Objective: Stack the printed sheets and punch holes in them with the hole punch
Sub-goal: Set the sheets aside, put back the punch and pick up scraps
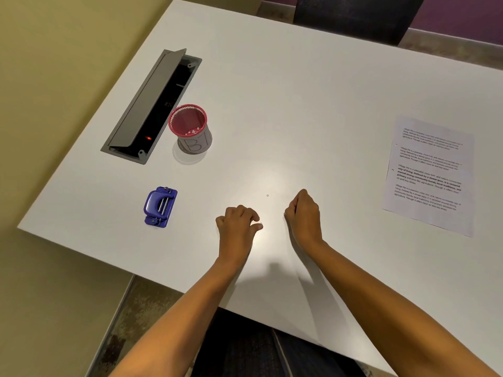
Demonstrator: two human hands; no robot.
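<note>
On the white table (299,91), the blue hole punch (160,207) lies apart to the left of the left hand (237,227), nearer than the red mesh cup (190,129). The left hand's fingers (251,213) are curled loosely together, holding nothing. The right hand (304,217) is a closed fist, also empty. The printed sheets (427,175) lie well right of it, untouched.

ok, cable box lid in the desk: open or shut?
Open. The grey lid is tilted up along one side, exposing the dark cable box with a red light inside.
</note>
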